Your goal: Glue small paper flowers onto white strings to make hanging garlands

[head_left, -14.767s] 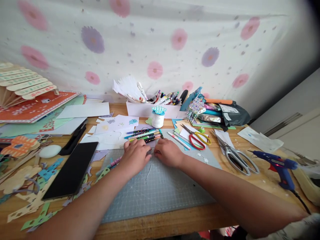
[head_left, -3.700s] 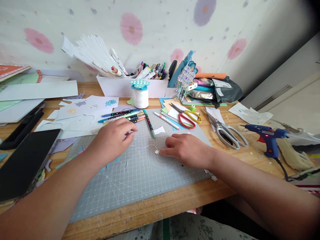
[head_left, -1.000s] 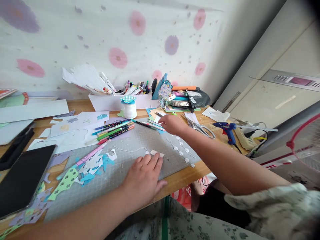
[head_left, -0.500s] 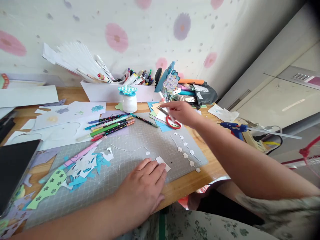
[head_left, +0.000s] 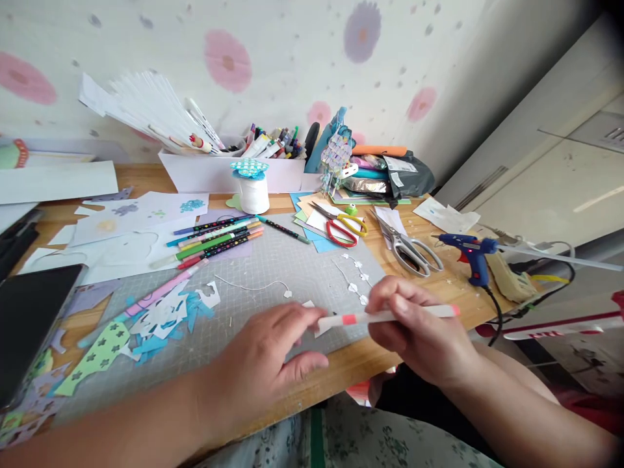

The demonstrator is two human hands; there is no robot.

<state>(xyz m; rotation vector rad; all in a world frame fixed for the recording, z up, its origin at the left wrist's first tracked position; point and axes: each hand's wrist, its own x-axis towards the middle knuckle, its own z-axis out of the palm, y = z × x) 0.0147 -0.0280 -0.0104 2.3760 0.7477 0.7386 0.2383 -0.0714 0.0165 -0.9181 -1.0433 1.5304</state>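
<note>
A white marker with coral bands point(head_left: 377, 316) lies level in my right hand point(head_left: 429, 335), whose fingers are closed round its middle. My left hand point(head_left: 273, 344) is at the marker's left end, thumb spread away from the fingers; whether a fingertip touches the marker I cannot tell. Partly hidden beneath them is a small white paper piece point(head_left: 322, 330) on the grey cutting mat point(head_left: 292, 266). Threaded white paper flowers point(head_left: 352, 287) lie just behind my right hand. Another string with one flower point(head_left: 287, 294) rests behind my left hand.
Several markers point(head_left: 219, 240) and paper scraps point(head_left: 166, 318) lie at the left, near a black phone point(head_left: 39, 325). Red-and-yellow scissors point(head_left: 341, 224), large grey scissors point(head_left: 409, 247) and a blue glue gun point(head_left: 472, 253) are at the right. A white jar point(head_left: 253, 194) stands at the back.
My right hand has come back from beside the scissors towards me, bringing the marker. My left hand has lifted from the mat, its thumb now spread. The grey scissors are now uncovered.
</note>
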